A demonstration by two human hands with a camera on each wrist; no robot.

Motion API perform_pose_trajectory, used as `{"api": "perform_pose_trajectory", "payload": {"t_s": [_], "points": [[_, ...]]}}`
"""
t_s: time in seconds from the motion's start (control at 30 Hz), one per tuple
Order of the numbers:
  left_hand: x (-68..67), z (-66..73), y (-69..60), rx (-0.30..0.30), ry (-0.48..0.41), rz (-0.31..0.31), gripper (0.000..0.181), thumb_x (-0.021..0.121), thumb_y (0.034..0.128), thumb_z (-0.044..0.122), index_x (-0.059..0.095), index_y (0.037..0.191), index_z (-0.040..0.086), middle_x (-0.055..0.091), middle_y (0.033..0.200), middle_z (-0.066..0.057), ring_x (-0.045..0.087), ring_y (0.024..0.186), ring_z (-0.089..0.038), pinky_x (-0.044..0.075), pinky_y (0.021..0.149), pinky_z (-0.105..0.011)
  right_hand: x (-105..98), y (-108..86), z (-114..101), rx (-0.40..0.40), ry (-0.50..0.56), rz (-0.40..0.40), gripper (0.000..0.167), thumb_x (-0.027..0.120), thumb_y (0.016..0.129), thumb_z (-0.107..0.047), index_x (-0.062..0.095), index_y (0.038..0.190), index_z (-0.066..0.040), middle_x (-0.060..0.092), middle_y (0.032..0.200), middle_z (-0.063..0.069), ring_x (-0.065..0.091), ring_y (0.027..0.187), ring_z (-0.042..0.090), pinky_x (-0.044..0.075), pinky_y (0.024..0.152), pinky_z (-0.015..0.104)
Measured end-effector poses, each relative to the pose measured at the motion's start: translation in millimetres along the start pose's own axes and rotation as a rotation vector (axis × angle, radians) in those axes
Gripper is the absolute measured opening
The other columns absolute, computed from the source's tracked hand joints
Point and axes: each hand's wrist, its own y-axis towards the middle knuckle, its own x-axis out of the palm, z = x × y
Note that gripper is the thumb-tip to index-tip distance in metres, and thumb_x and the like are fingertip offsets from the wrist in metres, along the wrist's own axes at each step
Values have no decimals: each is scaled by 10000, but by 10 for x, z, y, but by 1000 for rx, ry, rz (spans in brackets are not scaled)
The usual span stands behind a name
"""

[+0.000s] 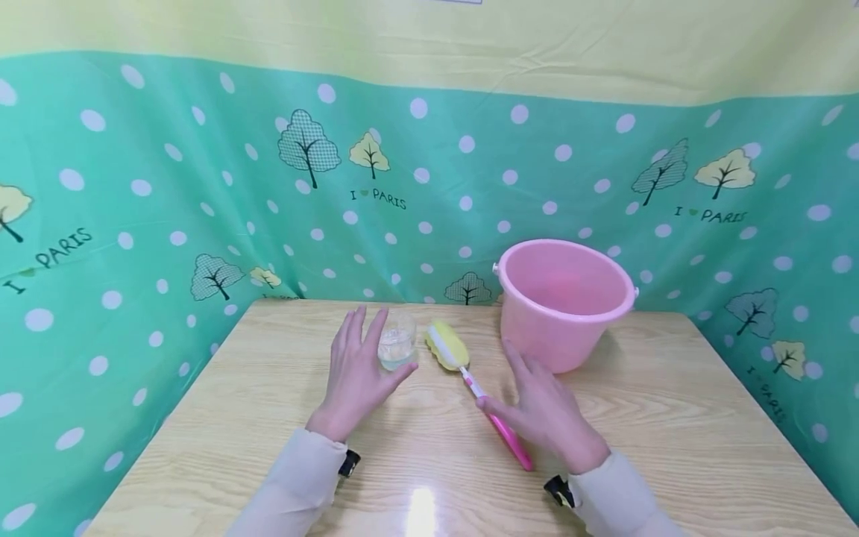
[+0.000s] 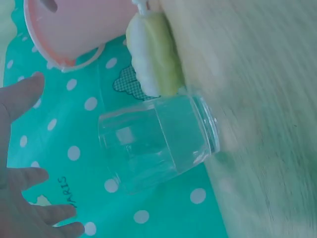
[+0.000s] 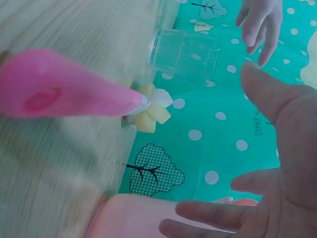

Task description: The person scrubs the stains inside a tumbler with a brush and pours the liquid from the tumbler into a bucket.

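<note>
A clear glass (image 1: 397, 344) with some liquid stands upright on the table. My left hand (image 1: 356, 380) hovers beside it with fingers spread, apart from the glass (image 2: 158, 141) in the left wrist view. Right of the glass lies a sponge brush (image 1: 448, 347) with a yellow and white head and a long pink handle (image 3: 74, 89). Over that handle my right hand (image 1: 542, 409) is held with fingers extended, gripping nothing. The right wrist view shows its thumb and fingers (image 3: 213, 213) spread apart.
A pink bucket (image 1: 550, 328) stands at the back right of the wooden table (image 1: 255, 447), just beyond my right fingertips. Behind the table hangs a green dotted cloth (image 1: 403, 246) with tree prints, wrapping round both sides.
</note>
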Motion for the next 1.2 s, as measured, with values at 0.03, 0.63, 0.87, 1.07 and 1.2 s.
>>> {"api": "perform_pose_trajectory", "payload": {"t_s": [0.03, 0.63, 0.87, 1.07, 1.2], "points": [[7, -3, 17, -8, 1, 3, 945, 756, 724, 555, 354, 1464, 126, 239, 1505, -245, 189, 1386, -431, 180, 1096, -591, 3, 14, -8, 6, 11, -10, 1066, 585, 731, -756, 42, 1535, -314, 342, 1497, 169, 401, 1305, 383, 378, 971, 626], [96, -93, 31, -199, -45, -64, 961, 772, 753, 474, 291, 1479, 67, 202, 1518, -244, 206, 1381, -416, 211, 1099, -571, 96, 145, -93, 99, 14, -96, 881, 706, 793, -521, 386, 1426, 3, 560, 1250, 214, 531, 1153, 380, 431, 961, 540], [117, -161, 0, -269, -95, -97, 977, 767, 766, 456, 240, 1498, 80, 174, 1526, -252, 243, 1359, -443, 271, 1066, -597, 143, 138, -90, 140, 5, -148, 831, 722, 782, -507, 454, 1356, 31, 606, 945, 73, 600, 881, 242, 510, 814, 447], [117, -187, 15, -291, -122, -89, 992, 773, 764, 440, 225, 1499, 62, 197, 1512, -265, 286, 1333, -449, 316, 1038, -596, 167, 138, -87, 134, 30, -169, 794, 725, 788, -483, 476, 1305, 65, 506, 728, 13, 481, 615, 160, 431, 545, 302], [117, -189, 40, -311, -147, -103, 1005, 772, 766, 442, 207, 1501, 52, 199, 1509, -265, 297, 1328, -436, 339, 1027, -587, 171, 138, -83, 137, 34, -176, 786, 723, 797, -463, 477, 1302, 87, 502, 698, 17, 470, 584, 163, 409, 508, 292]]}}
